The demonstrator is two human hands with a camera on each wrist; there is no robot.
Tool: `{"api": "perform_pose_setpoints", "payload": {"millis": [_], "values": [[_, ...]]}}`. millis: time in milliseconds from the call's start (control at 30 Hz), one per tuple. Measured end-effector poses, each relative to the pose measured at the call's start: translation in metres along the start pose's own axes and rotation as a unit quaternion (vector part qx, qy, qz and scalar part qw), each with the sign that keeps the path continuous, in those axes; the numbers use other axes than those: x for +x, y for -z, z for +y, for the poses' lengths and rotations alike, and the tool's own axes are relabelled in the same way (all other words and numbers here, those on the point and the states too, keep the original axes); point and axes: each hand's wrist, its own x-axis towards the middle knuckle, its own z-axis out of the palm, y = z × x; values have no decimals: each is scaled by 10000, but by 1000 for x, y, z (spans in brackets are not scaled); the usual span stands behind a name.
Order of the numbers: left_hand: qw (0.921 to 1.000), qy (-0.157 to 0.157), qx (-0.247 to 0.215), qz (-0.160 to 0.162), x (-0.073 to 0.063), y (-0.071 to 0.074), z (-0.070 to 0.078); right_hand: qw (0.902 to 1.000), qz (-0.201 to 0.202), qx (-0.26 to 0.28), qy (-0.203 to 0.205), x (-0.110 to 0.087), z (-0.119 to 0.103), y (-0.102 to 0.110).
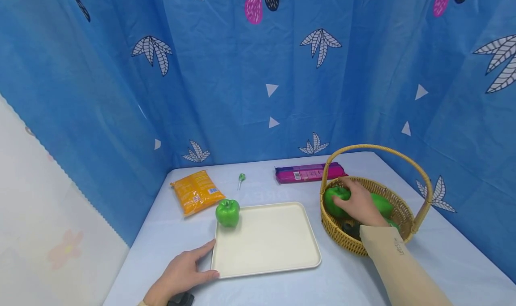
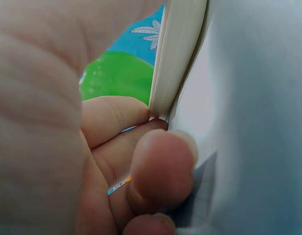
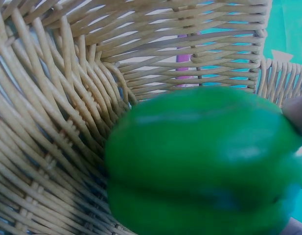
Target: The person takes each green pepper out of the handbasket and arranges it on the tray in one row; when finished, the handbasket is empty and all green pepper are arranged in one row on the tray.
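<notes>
My right hand (image 1: 360, 204) reaches into a wicker basket (image 1: 342, 241) and grips a green bell pepper (image 1: 335, 201) at its left side. In the right wrist view this pepper (image 3: 204, 161) fills much of the picture against the woven wall, with fingertips at its right edge. More green produce (image 1: 380, 204) lies beside the hand, partly hidden by it. Fingers and thumb of my left hand (image 1: 183, 269) extend to the left rim of a cream tray (image 1: 268, 241), touching its edge. Another green bell pepper (image 1: 227, 213) sits on the tray's far left corner.
An orange packet (image 1: 196, 193) lies behind the tray on the left, with a green lollipop (image 1: 242, 178) to its right. Farther right, a purple-pink package (image 1: 300, 173) lies behind the basket. The basket's tall handle (image 1: 376, 147) arches over the right hand. Blue curtains (image 1: 242, 73) surround the table.
</notes>
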Motion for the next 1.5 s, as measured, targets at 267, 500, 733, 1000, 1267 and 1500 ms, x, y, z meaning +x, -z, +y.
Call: {"api": "perform_pose_setpoints", "payload": {"millis": [267,500,733,1000,1267,1500], "values": [[10000,33,12,-23,0,-1,-2,9998,146,-96,16,1,3,-3],[10000,-17,36,-71,1,-1,-3,9999,100,-102,4,1,4,-2],[10000,-32,52,-72,1,0,-3,9999,139,-64,38,0,5,-2],[10000,-9,48,2,1,-2,-3,9999,103,-81,13,0,4,-1],[10000,14,-35,-63,0,-2,-4,10000,39,8,-57,1,-1,3],[10000,-74,-16,6,1,-2,-5,9989,458,57,-53,0,-14,23]]}}
